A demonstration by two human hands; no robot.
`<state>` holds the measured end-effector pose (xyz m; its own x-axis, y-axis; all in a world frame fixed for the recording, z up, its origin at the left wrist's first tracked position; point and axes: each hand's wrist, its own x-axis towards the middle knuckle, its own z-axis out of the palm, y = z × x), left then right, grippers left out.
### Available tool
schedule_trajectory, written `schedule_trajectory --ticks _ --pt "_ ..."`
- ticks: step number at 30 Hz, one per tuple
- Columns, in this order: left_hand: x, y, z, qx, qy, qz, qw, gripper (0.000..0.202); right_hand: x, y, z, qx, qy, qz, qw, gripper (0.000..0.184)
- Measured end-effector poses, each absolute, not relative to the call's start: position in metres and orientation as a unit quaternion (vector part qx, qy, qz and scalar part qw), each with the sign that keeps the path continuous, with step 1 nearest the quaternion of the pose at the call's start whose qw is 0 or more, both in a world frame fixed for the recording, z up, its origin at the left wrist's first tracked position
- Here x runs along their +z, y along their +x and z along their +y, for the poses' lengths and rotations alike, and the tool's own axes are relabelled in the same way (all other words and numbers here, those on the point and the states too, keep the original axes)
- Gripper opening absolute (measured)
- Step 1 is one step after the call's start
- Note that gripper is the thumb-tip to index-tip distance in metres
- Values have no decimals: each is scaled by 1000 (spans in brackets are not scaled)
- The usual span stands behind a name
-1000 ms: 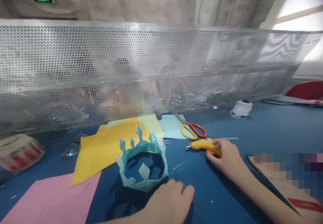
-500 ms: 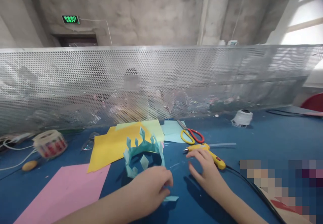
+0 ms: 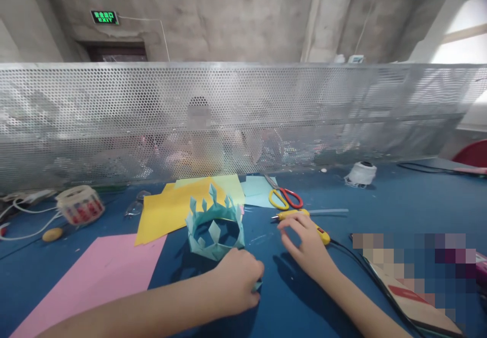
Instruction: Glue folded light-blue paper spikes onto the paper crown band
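A light blue paper crown (image 3: pixel 216 251) with pointed tips stands upright on the blue table. My left hand (image 3: pixel 239 282) is by its near right side, fingers curled closed round a small piece of light blue paper (image 3: pixel 257 285), mostly hidden by the hand. Whether this hand also touches the crown I cannot tell. Over the yellow hot glue gun (image 3: pixel 323 236) is my right hand (image 3: pixel 304 241), fingers bent and thumb apart, partly covering the gun's body. A clear glue stick (image 3: pixel 329 211) sticks out from the gun's rear side.
Red-and-yellow scissors (image 3: pixel 292 198) lie on light blue paper (image 3: pixel 258 192). Yellow sheets (image 3: pixel 162 213) and a pink sheet (image 3: pixel 95 282) are at left, beside a tape roll (image 3: pixel 80 207). A thread spool (image 3: pixel 361 174) stands back right. A perforated metal screen (image 3: pixel 236 104) borders the table; a black cord (image 3: pixel 365 262) runs right.
My left hand has closed on the light blue piece that lay on the table under its fingers. The right hand has moved slightly closer over the glue gun. The camera view has shifted a little.
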<state>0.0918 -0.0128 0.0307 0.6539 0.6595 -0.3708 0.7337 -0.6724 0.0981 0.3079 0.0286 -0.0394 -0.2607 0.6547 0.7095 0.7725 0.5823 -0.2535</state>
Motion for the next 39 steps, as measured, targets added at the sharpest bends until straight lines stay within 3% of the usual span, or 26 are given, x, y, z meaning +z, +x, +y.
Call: schedule_trajectory --ticks 7,14,19,30,39 --pt "65 88 -5 -91 869 429 230 24 -40 311 30 -66 -448 -787 420 27" --pt "135 51 10 123 813 447 352 27 -39 307 28 -53 -445 -791 416 26" --pt "145 27 25 206 781 435 399 33 -41 305 28 -49 -443 -797 408 26" --pt "130 8 61 155 746 386 520 32 -36 301 24 -19 -452 -799 396 25" --pt "123 10 87 81 764 398 501 31 -33 295 19 30 -452 -804 386 22"
